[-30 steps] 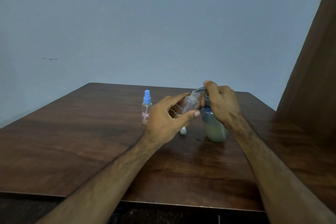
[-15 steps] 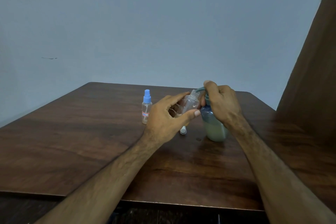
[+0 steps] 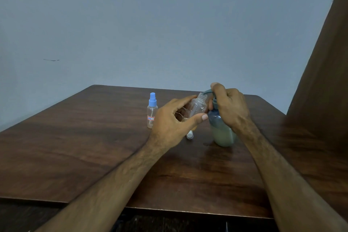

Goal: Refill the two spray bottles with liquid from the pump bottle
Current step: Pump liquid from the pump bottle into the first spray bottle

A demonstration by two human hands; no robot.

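Observation:
My left hand (image 3: 169, 124) holds an uncapped clear spray bottle (image 3: 196, 106), tilted with its threaded neck up under the pump spout (image 3: 207, 92). The grey-blue pump bottle (image 3: 223, 133) stands on the table, holding pale liquid in its lower half. My right hand (image 3: 228, 107) is curled round its pump head, a finger lying on top. A second clear spray bottle (image 3: 152, 112) with a blue spray top and a small red label stands upright to the left. A small white cap (image 3: 189, 135) lies on the table below my left hand.
The dark wooden table (image 3: 84, 147) has its front edge near me and its far edge against a grey wall. A brown wooden panel (image 3: 323, 81) rises along the right side. A small wet spot (image 3: 206, 144) sits beside the pump bottle's base.
Hardly anything differs. Both hands keep the same hold, and the uncapped bottle's neck stays under the spout.

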